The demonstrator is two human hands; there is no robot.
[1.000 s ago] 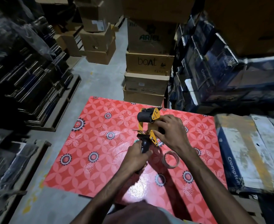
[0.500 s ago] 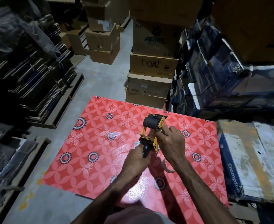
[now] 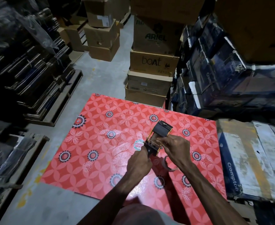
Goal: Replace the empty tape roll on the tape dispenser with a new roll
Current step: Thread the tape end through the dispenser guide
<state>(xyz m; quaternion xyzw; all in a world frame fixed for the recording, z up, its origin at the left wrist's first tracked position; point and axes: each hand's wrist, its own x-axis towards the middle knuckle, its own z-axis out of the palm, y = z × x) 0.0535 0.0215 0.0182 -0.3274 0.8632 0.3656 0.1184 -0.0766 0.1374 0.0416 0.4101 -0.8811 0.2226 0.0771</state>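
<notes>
Stacked dark Crompton cartons (image 3: 214,75) fill the right side. Bundled flat dark stacks on pallets (image 3: 28,70) line the left. Brown cardboard boxes (image 3: 153,62), marked Ariel and boat, stand piled straight ahead, touching the far edge of the worktop. One worn Crompton carton (image 3: 244,159) lies flat against the worktop's right edge. Grey concrete floor (image 3: 101,75) runs between the stacks.

The red floral worktop (image 3: 92,143) is in the centre, glossy.

Both forearms reach in from the bottom. The left hand (image 3: 139,164) has its fingers wrapped tight round the black handle. The right hand (image 3: 175,146) has its fingers curled onto the yellow frame just beside that.

The tape dispenser (image 3: 157,137) is held above the worktop's right-centre, black roller end pointing away.

A tape roll with white-pink label (image 3: 138,145) lies on the worktop, half hidden behind the dispenser and left hand. A bare cardboard ring (image 3: 169,166) lies on the worktop under the right wrist, partly covered by it.
</notes>
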